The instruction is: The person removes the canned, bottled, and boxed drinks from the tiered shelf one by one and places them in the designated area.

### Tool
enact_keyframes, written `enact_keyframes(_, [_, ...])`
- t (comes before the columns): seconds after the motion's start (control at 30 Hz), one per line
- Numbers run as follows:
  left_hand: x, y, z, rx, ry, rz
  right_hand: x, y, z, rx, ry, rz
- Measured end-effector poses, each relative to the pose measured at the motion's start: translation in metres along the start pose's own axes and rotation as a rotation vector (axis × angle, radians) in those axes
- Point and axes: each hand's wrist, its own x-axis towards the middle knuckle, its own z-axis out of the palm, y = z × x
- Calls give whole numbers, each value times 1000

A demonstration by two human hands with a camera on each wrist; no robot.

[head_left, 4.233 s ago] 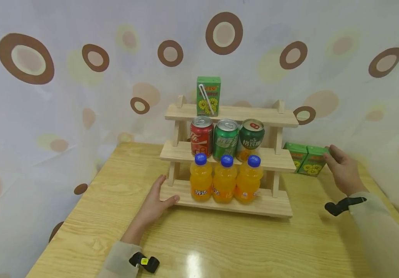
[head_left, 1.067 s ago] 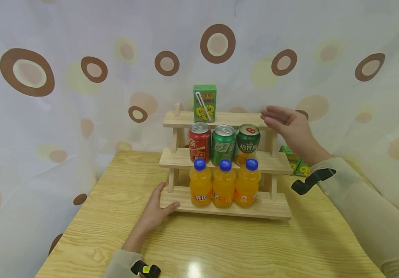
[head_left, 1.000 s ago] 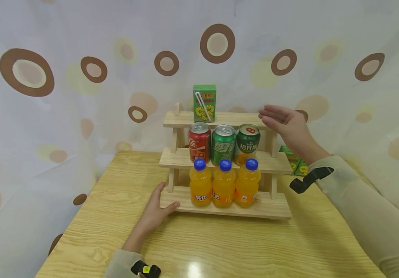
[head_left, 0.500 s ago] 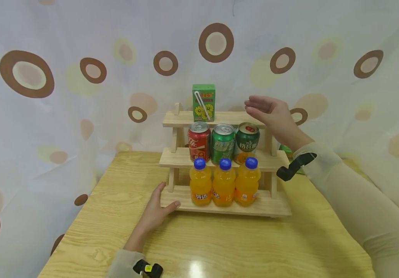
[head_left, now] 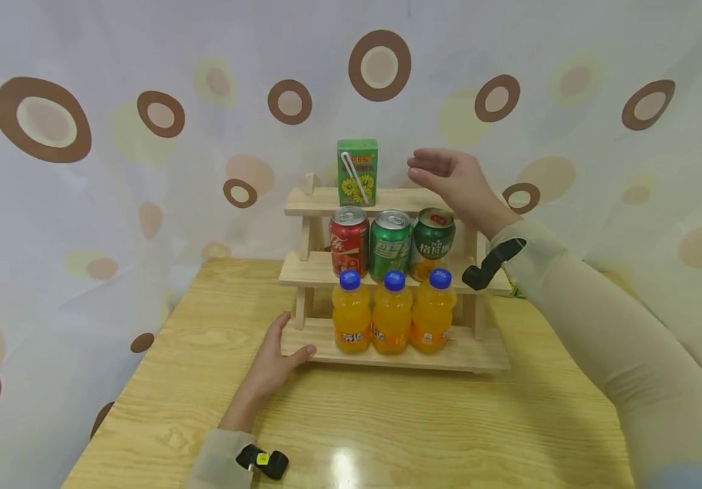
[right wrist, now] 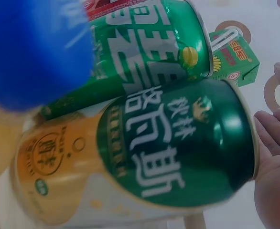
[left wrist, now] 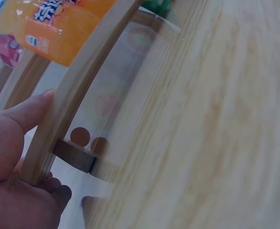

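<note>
A three-tier wooden display rack stands on the table. My left hand grips the left end of its lowest board; in the left wrist view the thumb lies on one face of the board and the fingers curl round the other. On the top tier a green drink carton with a white straw stands upright. My right hand, fingers extended and holding nothing, is over the top tier's right part, apart from the carton. In the right wrist view a dark green and gold can is close to this hand.
The middle tier holds a red can, a green can and the dark green can. Orange drink bottles with blue caps line the bottom tier. A sliver of green carton shows on the table behind the right arm.
My right hand has left the two cartons on the table at right, risen to the top tier and moved left toward the standing carton. The left hand keeps its grip on the rack.
</note>
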Motion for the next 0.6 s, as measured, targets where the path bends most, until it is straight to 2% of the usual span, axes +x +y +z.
enact_keyframes(0.3, [-3, -1, 0, -2, 1, -6, 16, -13, 14, 13, -16, 22])
enact_keyframes(0.6, [1, 1, 0, -11, -2, 0, 34, -25, 17, -8, -23, 37])
